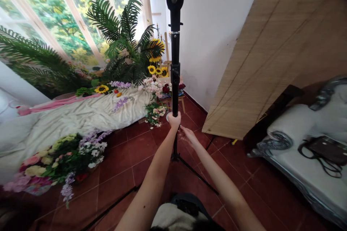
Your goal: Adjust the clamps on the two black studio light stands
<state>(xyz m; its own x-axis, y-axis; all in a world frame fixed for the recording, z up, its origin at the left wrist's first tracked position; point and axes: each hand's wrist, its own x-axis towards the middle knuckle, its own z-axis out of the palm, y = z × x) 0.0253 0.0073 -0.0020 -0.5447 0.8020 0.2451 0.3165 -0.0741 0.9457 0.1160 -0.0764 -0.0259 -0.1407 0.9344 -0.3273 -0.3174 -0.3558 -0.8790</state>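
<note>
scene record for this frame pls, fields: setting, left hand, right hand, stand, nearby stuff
setting: room with red tile floor, white wall, large window
left hand: closed around the black stand pole
right hand: open, beside the pole lower down, blurred; contact unclear
stand: upright, tripod legs spread on the floor, top fixture cut off by the frame
nearby stuff: flower arrangement at left, white cloth, palm fronds, sunflowers, bamboo panel leaning on the wall, white sofa with a dark bag
</note>
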